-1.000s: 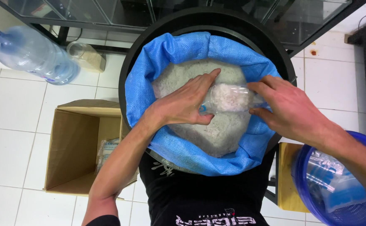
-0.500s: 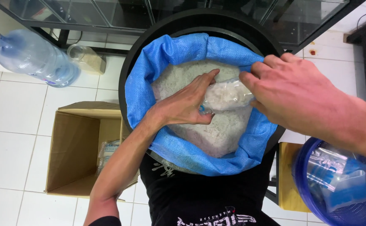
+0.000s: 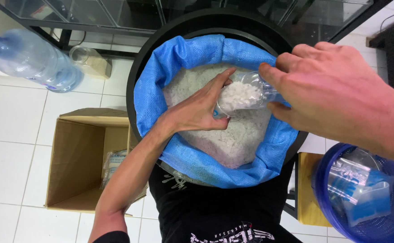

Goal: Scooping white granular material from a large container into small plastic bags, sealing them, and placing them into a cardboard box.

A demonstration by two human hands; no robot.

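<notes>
A black drum lined with a blue woven sack holds white grains. Over the grains, my left hand grips the lower end of a small clear plastic bag partly filled with white grains. My right hand is raised close to the camera; its thumb and fingers pinch the bag's open upper end. The bag lies tilted between both hands, above the grain surface.
An open cardboard box with a packet inside stands on the white tiled floor at left. A large blue water bottle lies at upper left. A blue basket of plastic bags sits at lower right, beside a wooden stool.
Both hands have lifted the clear bag up off the grains. My right hand has risen toward the camera and shifted its hold to the bag's open end.
</notes>
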